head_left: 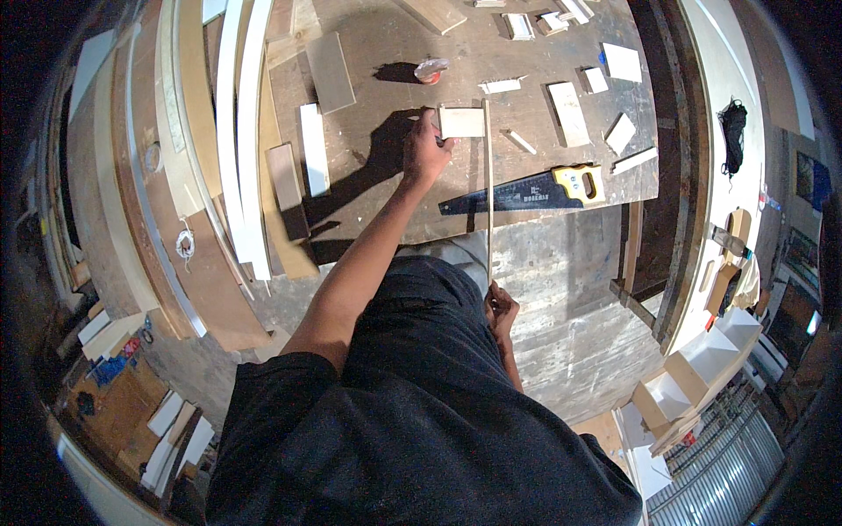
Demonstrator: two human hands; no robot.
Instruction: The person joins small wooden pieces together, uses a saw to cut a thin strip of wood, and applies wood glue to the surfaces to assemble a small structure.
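Observation:
My left hand (pixel 425 145) grips a small pale wooden piece (pixel 460 121) over the worktable, fingers round its left side. A long thin wooden strip (pixel 488 202) runs upright in the picture along that piece's right edge, down to my right hand (pixel 501 309), whose fingers are closed on its lower end by my body, below the table edge. A handsaw (pixel 574 186) with a yellow handle and dark blade lies beside the strip. A small red container (pixel 428 77) with pale material on top stands above my left hand.
Several cut wooden pieces (pixel 568 114) are scattered on the table (pixel 368 140). Long boards and white strips (pixel 237 131) lie at left. At right are a pale bench (pixel 693 272) with a hammer (pixel 730 241), a dark bundle of cord (pixel 733 131) and open wooden boxes (pixel 702 368); a concrete floor (pixel 561 351) lies below.

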